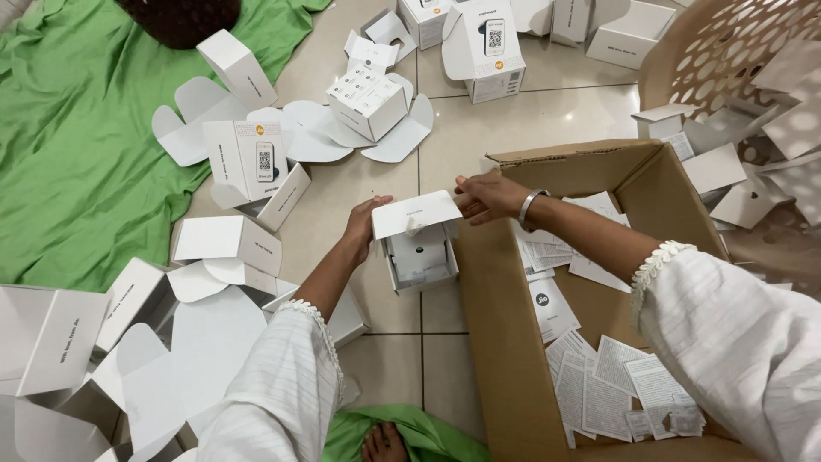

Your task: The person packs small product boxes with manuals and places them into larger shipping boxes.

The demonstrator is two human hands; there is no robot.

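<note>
A small white carton stands open on the tiled floor in front of me, its lid flap raised flat over the opening. Inside it I see a white insert with a dark device. My left hand grips the carton's left side and the edge of the flap. At the flap's right end my right hand, with a metal bangle on the wrist, pinches the corner. Both arms wear white sleeves with scalloped trim.
A brown cardboard box at right holds several printed paper leaflets. Several white cartons, some folded, some flat, lie around on the floor. A green cloth spreads at left. A beige perforated basket with flat cartons stands top right.
</note>
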